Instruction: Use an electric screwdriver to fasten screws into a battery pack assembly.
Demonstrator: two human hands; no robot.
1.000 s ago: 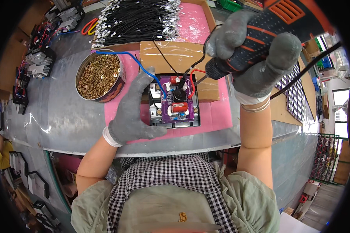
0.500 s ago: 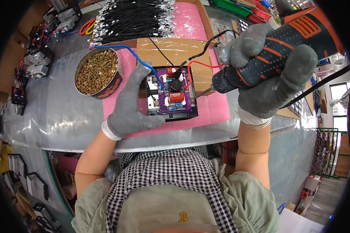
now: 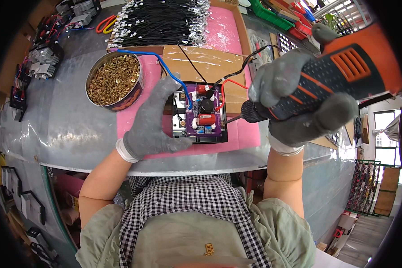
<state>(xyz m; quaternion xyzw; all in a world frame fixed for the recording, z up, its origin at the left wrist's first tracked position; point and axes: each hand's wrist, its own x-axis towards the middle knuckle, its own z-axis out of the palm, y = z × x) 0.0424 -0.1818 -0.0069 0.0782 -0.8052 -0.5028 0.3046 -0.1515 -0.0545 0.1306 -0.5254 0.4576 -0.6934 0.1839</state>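
A purple circuit board (image 3: 204, 109) with red and black parts sits on a black-framed metal base, with blue, red and black wires running off it. My gloved left hand (image 3: 154, 125) is spread around the left side of this module, fingers at its far left corner and thumb along its near edge. In my gloved right hand (image 3: 286, 98) is an orange and black power drill (image 3: 319, 85), held sideways. Its bit (image 3: 233, 119) points left, the tip at a screw by the board's right edge; whether it is seated in the screw head I cannot tell.
A round tin (image 3: 114, 80) full of small brass-coloured screws stands left of the module. Beyond lies a carton of black cables (image 3: 158, 22) with white ends. Pink foam (image 3: 241, 134) lies under the module. Yellow- and red-handled scissors (image 3: 106, 24) and several metal-finned assemblies (image 3: 44, 62) are farther left.
The drill has come down and left, bringing its bit to the screw at the board's right edge. My left hand keeps its place around the module. The whole view has shifted slightly.
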